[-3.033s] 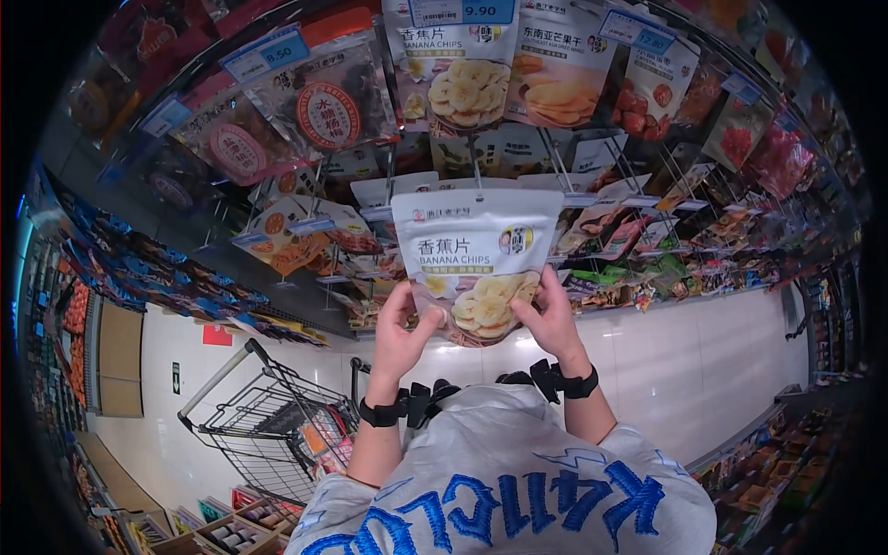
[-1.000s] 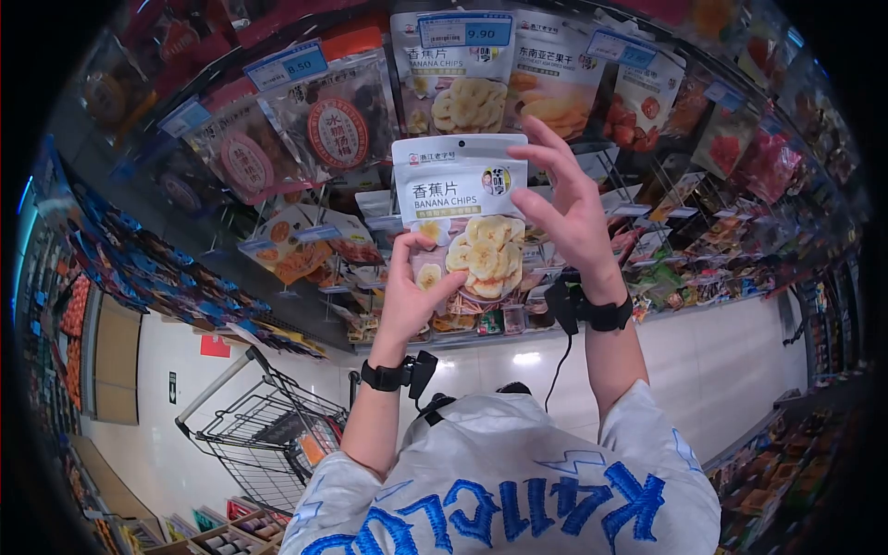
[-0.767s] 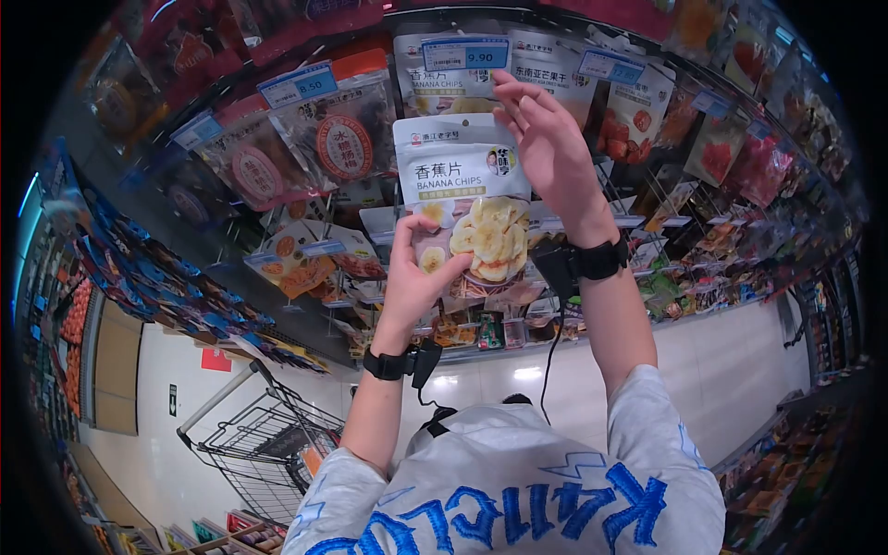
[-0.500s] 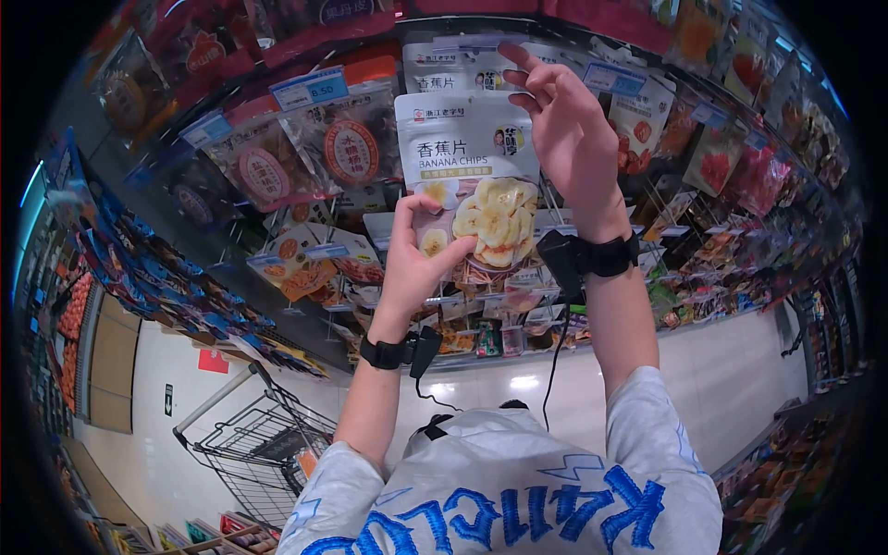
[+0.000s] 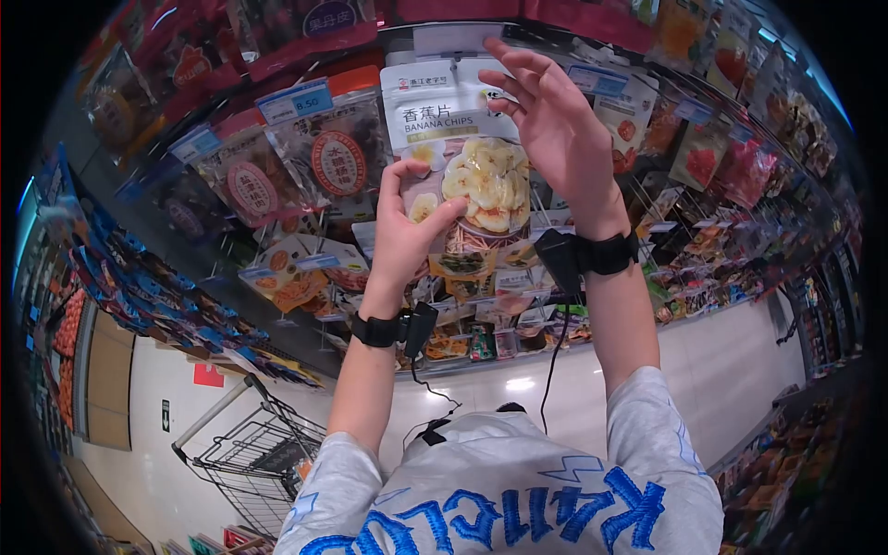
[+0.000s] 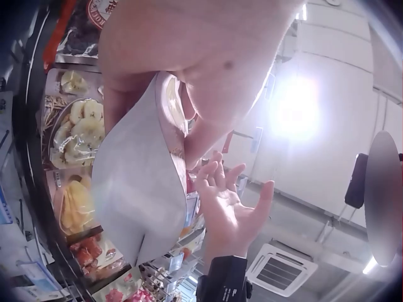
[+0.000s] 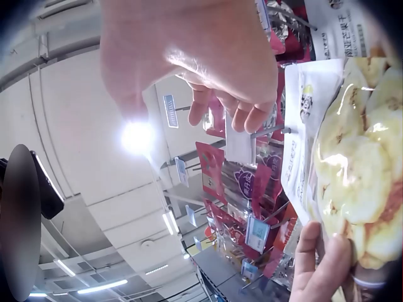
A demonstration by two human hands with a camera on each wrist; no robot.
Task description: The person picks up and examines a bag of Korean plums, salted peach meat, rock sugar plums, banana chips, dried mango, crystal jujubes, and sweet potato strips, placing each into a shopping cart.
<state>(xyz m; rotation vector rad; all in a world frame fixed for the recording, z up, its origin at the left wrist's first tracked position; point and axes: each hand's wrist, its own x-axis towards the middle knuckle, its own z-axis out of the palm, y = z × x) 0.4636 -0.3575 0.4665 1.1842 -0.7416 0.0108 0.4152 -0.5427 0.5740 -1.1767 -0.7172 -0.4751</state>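
Gripped low on its left edge by my left hand (image 5: 407, 231), the white banana chips pouch (image 5: 490, 180) is upright before the display, its thumb on the front. The right wrist view shows that pouch (image 7: 356, 163) beside a metal hook. My right hand (image 5: 569, 139) is raised at the pouch's upper right, its fingers bent beside a pale tag holder (image 5: 453, 39). From the right wrist, those fingertips meet the top of the tag holder (image 7: 240, 148); the thumb stands apart. In the left wrist view the right hand's fingers (image 6: 217, 173) are spread and the pouch's plain back (image 6: 135, 182) shows.
Bagged dried fruit (image 5: 340, 153) hangs on hooks on both sides, with blue price tags (image 5: 296, 102) in front. Lower rows of packets (image 5: 504, 301) fill the rack beneath. A black wire cart (image 5: 250, 444) stands on the floor behind at the left.
The right hand has left the pouch and risen to the tag holder. The left hand has carried the pouch up toward the hook. The tag reading 9.90 no longer faces the head camera.
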